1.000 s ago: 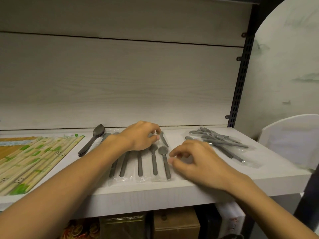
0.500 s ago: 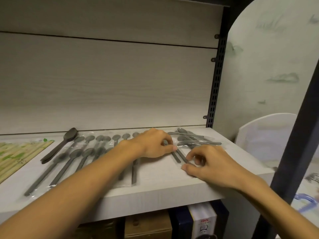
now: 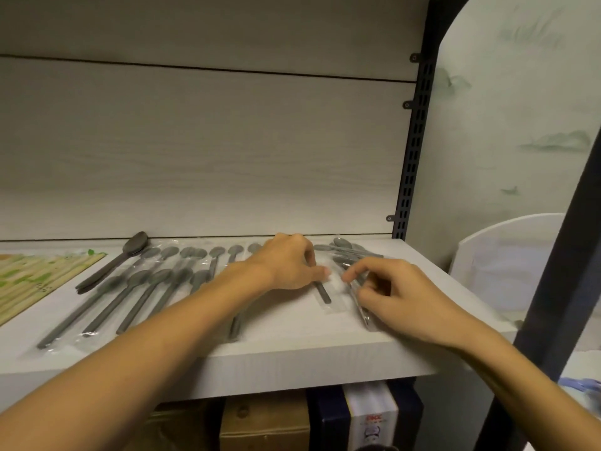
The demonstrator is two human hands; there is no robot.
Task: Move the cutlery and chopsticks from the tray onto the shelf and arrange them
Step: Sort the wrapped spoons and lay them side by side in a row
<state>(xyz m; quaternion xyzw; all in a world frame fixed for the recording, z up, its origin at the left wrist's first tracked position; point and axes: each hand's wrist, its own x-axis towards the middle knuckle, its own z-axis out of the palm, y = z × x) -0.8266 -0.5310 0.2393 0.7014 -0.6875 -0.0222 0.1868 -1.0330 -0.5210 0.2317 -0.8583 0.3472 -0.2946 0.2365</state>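
Observation:
Several grey spoons in clear plastic sleeves [image 3: 136, 288] lie in rows on the white shelf [image 3: 292, 353]. One dark unwrapped spoon [image 3: 113, 265] lies at their left. Packs of green-and-tan chopsticks [image 3: 35, 281] fill the shelf's far left. My left hand [image 3: 289, 262] presses fingertips down on a wrapped spoon [image 3: 323, 294] near the middle. My right hand [image 3: 393, 294] pinches another wrapped spoon [image 3: 364, 315] beside it. A loose heap of wrapped spoons [image 3: 348, 252] sits behind both hands. The tray is not in view.
A black slotted upright [image 3: 413, 151] bounds the shelf at the right, with a dark post [image 3: 559, 288] nearer me. A white curved chair back [image 3: 507, 255] stands to the right. Boxes [image 3: 370, 418] sit on the lower shelf.
My view swung right, sliding the chopsticks toward the left edge. Both hands moved from the middle rows to the right, next to the loose heap, and my right hand took hold of a wrapped spoon.

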